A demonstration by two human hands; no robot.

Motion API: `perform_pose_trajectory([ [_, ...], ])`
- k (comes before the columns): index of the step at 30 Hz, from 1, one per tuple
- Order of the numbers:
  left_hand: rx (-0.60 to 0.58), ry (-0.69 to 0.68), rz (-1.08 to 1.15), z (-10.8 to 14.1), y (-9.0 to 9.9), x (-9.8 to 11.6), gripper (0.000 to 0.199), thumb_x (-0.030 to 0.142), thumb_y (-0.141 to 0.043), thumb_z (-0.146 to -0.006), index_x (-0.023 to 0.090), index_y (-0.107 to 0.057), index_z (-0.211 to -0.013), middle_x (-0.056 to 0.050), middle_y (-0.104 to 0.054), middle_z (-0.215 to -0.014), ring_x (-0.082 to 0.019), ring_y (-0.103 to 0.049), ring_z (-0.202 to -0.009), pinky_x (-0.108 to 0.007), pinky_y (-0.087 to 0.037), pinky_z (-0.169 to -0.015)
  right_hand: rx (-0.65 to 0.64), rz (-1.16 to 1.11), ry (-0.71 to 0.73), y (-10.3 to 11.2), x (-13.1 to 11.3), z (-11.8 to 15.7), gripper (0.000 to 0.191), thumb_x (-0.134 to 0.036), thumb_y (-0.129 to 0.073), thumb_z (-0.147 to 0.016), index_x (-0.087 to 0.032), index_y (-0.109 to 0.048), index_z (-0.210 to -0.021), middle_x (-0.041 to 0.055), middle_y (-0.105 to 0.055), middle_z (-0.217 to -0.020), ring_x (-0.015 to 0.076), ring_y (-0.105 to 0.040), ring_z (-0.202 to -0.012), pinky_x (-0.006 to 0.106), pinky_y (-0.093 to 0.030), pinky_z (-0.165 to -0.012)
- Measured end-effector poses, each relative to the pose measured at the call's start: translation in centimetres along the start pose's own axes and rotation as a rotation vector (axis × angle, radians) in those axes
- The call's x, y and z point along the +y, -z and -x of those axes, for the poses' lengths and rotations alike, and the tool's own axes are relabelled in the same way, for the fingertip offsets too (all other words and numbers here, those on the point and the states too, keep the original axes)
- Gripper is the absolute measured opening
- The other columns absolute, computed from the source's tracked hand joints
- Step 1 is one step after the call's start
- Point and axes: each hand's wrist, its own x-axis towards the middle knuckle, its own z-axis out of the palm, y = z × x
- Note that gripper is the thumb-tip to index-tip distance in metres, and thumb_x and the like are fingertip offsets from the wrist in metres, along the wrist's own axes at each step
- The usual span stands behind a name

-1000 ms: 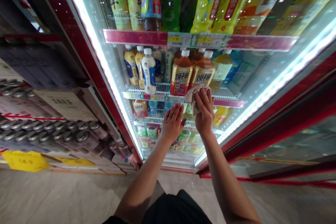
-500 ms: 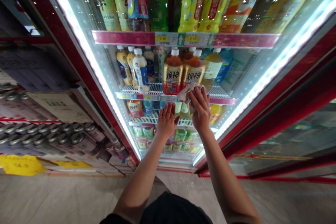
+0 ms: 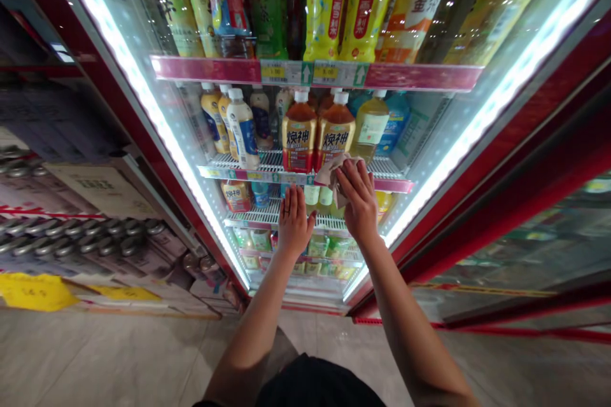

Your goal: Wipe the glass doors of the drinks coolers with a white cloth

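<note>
Tiled floor (image 3: 143, 350) before a lit drinks fridge (image 3: 162, 68), bright strips edging both sides, bottles (image 3: 298, 140) upright on its shelves, right hand (image 3: 360, 203) pressing a crumpled cloth (image 3: 334, 175) before them, left hand (image 3: 293, 222) flat, fingers extended.

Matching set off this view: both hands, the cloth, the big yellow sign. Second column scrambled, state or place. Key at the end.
1. left hand
2. right hand
3. cloth
4. big yellow sign

a. pale and crumpled
b. at the lower left of the view
c. fingers laid over the cloth
d. holding nothing

Pairs: 1-d, 2-c, 3-a, 4-b
</note>
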Motion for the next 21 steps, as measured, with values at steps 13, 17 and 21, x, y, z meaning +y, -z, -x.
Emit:
perform_pose_trajectory([
  [13, 0.013, -0.011, 0.053, -1.7, -2.2, 5.4, 0.089, 0.051, -0.036, -0.114, 0.014, 0.018, -0.173, -0.023, -0.023, -0.18, -0.035, -0.037, -0.163, -0.054, -0.038, -0.133, -0.044, 0.006, 0.009, 2.0, 2.4, 1.2, 0.077, -0.007, -0.039, -0.109, -0.049, -0.02, -0.171, -0.0043, -0.047, -0.172, 0.029, -0.029, -0.166, 0.064, -0.037, -0.133],
  [17, -0.01, 0.011, 0.051, -1.5, -3.0, 5.3, 0.086, 0.047, -0.038, -0.114, 0.011, 0.012, -0.174, -0.024, -0.028, -0.177, -0.036, -0.039, -0.163, -0.055, -0.033, -0.136, -0.121, -0.005, 0.055, 1.8, 2.5, 1.6, 0.076, -0.008, -0.041, -0.11, -0.047, -0.02, -0.171, -0.0037, -0.049, -0.17, 0.0255, -0.029, -0.166, 0.059, -0.037, -0.135],
  [21, 0.01, -0.022, 0.02, -1.3, -3.4, 4.5, 0.087, 0.048, -0.04, -0.114, 0.013, 0.011, -0.174, -0.023, -0.032, -0.176, -0.035, -0.042, -0.161, -0.054, -0.034, -0.135, -0.13, -0.014, 0.085, 2.9, 3.6, 3.3, 0.075, -0.009, -0.044, -0.11, -0.048, -0.022, -0.171, -0.0035, -0.051, -0.168, 0.0242, -0.036, -0.163, 0.056, -0.039, -0.134],
])
